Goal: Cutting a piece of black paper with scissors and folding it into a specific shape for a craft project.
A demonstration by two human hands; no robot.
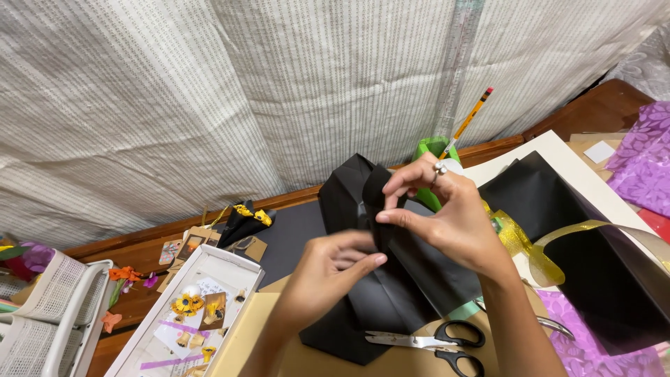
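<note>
Both of my hands work on a folded black paper piece (391, 279) standing over a tan board. My right hand (447, 216), with rings on a finger, pinches an upper fold of the black paper between thumb and fingers. My left hand (328, 269) presses its fingertips against the paper just below that fold. Black-handled scissors (436, 342) lie on the board right in front of the paper.
A white box lid (237, 269) with small sunflower and paper bits sits at left, beside a white basket (49, 300). Gold ribbon (537, 248), black sheets (593, 279) and purple floral paper (645, 157) lie at right. A green holder (436, 148) with a pencil (469, 120) stands behind.
</note>
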